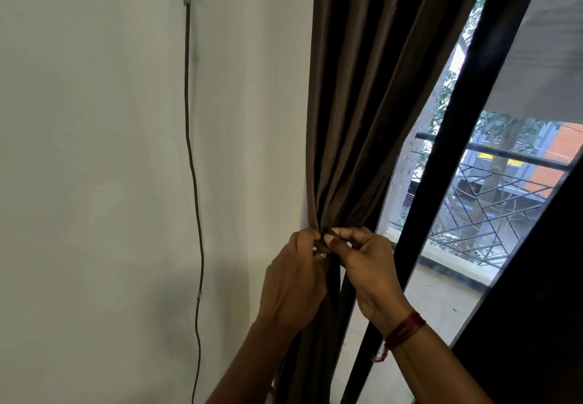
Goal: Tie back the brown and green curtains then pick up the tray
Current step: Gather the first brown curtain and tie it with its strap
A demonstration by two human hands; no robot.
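One wide-angle camera on the person's head faces forward from close up to the curtain [356,103], which fills the middle of the view from top to bottom. Left of the curtain it takes in the wall [94,151]; right of the curtain the window [489,214] slants up to the view's top edge.

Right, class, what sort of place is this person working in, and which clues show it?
Probably a room in a flat, beside a tall window. The left hand and right hand pinch a brown curtain next to a white wall, with a railed balcony and other buildings outside.
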